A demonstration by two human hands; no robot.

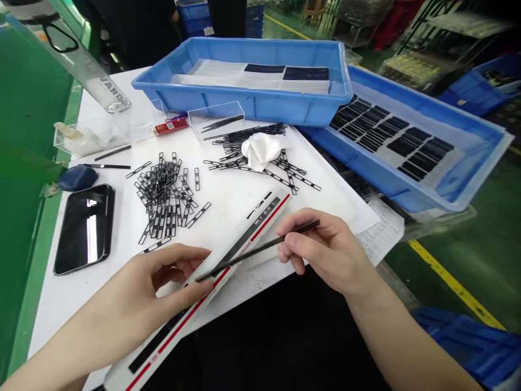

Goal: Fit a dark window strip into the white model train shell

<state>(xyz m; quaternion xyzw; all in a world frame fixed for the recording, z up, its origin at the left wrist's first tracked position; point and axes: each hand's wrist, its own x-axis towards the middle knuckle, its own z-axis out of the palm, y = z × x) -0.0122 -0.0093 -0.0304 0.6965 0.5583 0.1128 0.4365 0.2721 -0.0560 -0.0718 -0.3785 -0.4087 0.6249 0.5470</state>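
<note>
My left hand [163, 279] grips a long white plastic tube [260, 217] with a red stripe and black parts inside, lying slantwise over the table's near edge. My right hand [325, 250] holds thin black tweezers [264, 247], whose tip rests on the tube right by my left thumb. Behind the tube lies a heap of small black frame strips [165, 193]. A second heap of longer black strips [248, 146] lies farther back, with a crumpled white cloth [260, 149] on it.
A black phone [85, 225] lies at the left on the white table [228, 195]. Two blue trays [260, 103] [411, 152] with dark parts stand behind and right. A clear box [215, 119] with tweezers, a red tube [169, 126] and a clear tube [81, 65] sit behind.
</note>
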